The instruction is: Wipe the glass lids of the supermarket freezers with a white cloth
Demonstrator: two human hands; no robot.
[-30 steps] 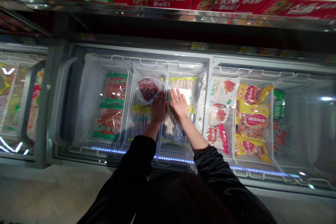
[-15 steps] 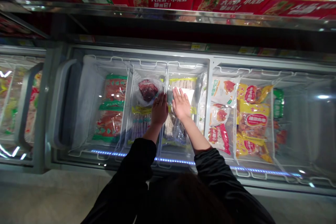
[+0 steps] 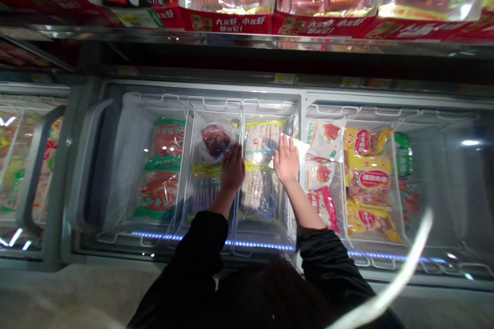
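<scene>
My left hand (image 3: 232,168) lies flat on the glass lid (image 3: 218,113) of a chest freezer, its fingers stretched out and holding nothing. To its right, my right hand (image 3: 287,162) is spread flat over a white sheet (image 3: 301,147), pressing it against the glass. Whether the sheet is paper or cloth I cannot tell; part of it is hidden under the palm. Under the glass lie a dark red frozen pack (image 3: 215,140) by the left fingers and bags of pale, stick-shaped food (image 3: 264,141) between the hands.
A vertical frame bar (image 3: 302,108) divides the freezer top. Wire baskets hold red-and-green meat packs (image 3: 166,136) and yellow bags (image 3: 370,180). A grey handle (image 3: 90,159) stands at the left. Above runs a metal-edged shelf (image 3: 247,40) with boxed packets. A blurred white strand (image 3: 409,262) crosses the lower right.
My right hand has slid right across the glass with the white sheet, away from my left hand. The left hand stays at about the same spot. The view has tilted up slightly.
</scene>
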